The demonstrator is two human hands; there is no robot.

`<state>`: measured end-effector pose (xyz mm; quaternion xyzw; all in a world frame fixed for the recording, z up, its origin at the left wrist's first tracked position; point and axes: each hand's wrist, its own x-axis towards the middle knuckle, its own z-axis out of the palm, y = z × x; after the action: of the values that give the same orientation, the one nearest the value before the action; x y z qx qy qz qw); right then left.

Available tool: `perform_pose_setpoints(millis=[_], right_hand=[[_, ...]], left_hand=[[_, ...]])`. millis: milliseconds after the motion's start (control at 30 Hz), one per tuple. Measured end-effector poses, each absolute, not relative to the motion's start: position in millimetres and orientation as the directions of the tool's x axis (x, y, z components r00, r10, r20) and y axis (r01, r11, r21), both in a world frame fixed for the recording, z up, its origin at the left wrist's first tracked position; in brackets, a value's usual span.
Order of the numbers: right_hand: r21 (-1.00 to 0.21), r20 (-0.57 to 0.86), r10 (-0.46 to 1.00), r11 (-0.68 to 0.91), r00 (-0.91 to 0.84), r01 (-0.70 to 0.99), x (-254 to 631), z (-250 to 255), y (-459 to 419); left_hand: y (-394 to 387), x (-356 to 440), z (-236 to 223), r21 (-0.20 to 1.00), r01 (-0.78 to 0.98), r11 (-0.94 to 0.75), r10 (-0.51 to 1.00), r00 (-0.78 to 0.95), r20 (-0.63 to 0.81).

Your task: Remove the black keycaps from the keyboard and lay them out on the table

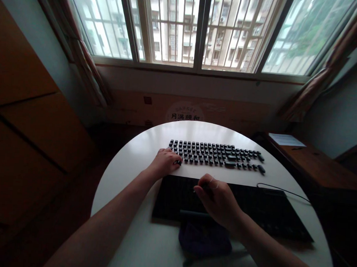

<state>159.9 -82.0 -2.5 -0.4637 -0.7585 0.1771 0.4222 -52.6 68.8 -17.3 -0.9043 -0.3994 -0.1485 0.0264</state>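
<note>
On the round white table (124,194), black keycaps (207,151) lie spread in long rows. At the left end of these rows is my left hand (165,162), its fingers closed around a dark keycap (177,162). A long black keyboard body (261,209) lies nearer to me, slightly askew. Above its middle, my right hand (217,197) is curled shut. A small tip and a thin pale wire loop show at its fingers; the rest of what it grips is hidden.
A dark purple cloth (204,240) lies in front of the keyboard body. A black cable (286,191) runs to the table's right edge. A brown wooden desk (320,169) with a paper sheet (286,140) stands at right, an orange-brown cabinet (26,129) at left.
</note>
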Motion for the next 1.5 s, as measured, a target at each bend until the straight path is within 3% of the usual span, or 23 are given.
perform_pose_setpoints(millis=[400,533,667,767,900,1067,1267,1500], right_hand=[[-0.664,0.468,0.862,0.489,-0.196,0.566,164,-2,-79],[-0.704,0.47,0.869,0.475,-0.156,0.528,168,-2,-76],[-0.748,0.469,0.876,0.46,-0.108,0.479,172,-1,-74],[-0.746,0.498,0.864,0.47,-0.072,0.472,175,-3,-74],[-0.765,0.528,0.849,0.46,0.029,0.451,181,-1,-73],[-0.848,0.486,0.874,0.462,0.033,0.26,188,23,-78],[-0.962,0.204,0.919,0.252,-0.337,0.104,189,17,-95],[-0.988,0.128,0.955,0.147,-0.269,0.049,187,-28,-97]], left_hand=[[64,-54,-10,0.131,0.722,-0.68,0.717,0.617,0.325],[49,-56,7,0.194,0.736,-0.648,0.724,0.517,0.458],[18,-42,20,0.343,0.696,-0.631,0.721,0.363,0.59],[-4,-21,13,0.375,0.642,-0.669,0.734,0.495,0.465],[-15,-2,-9,0.292,0.574,-0.765,0.642,0.715,0.276],[-6,-4,-25,0.313,0.538,-0.783,0.617,0.736,0.278],[-4,-6,-27,0.287,0.559,-0.778,0.625,0.737,0.256],[-8,-5,-28,0.207,0.601,-0.772,0.635,0.738,0.228]])
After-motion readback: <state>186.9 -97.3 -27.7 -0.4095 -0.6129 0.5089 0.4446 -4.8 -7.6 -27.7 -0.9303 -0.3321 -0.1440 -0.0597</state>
